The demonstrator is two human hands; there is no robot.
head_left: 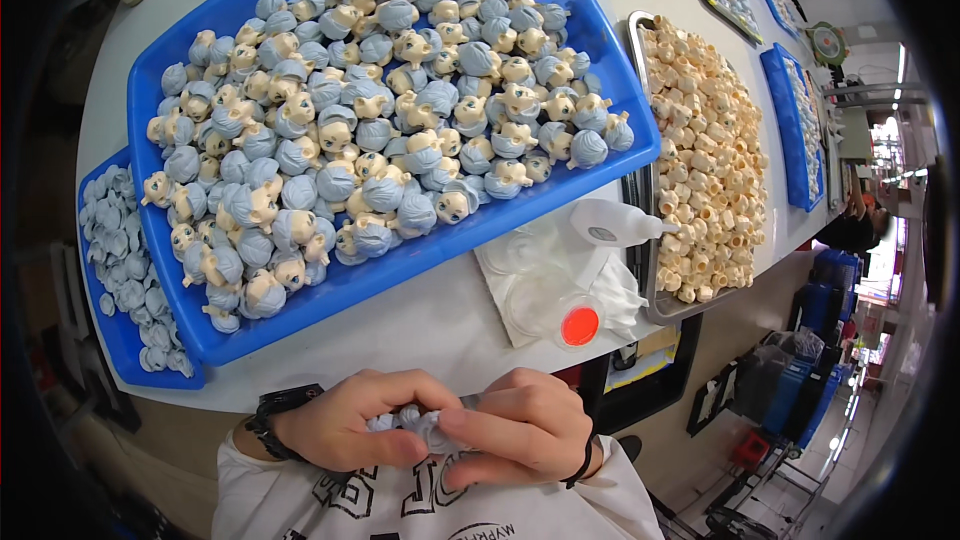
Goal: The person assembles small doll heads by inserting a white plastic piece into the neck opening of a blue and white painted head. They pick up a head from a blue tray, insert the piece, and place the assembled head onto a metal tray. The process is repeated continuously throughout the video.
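Observation:
Close to my body, below the table edge, my left hand (365, 418) and my right hand (525, 424) meet with fingers closed. Between them is a small pale blue-grey doll hair piece (408, 420). Both hands grip it, and my fingers cover much of it, so I cannot tell whether a second part is joined to it. Beyond my hands, a large blue tray (330, 318) is heaped with doll heads (415, 210) that have cream faces and blue-grey hair.
A smaller blue tray (118, 348) of loose hair pieces sits at left. At right, a metal tray (668, 312) holds cream doll parts (705, 150). Between them are a white squeeze bottle (612, 224), a white cloth (510, 285) and a round red-centred dish (579, 325).

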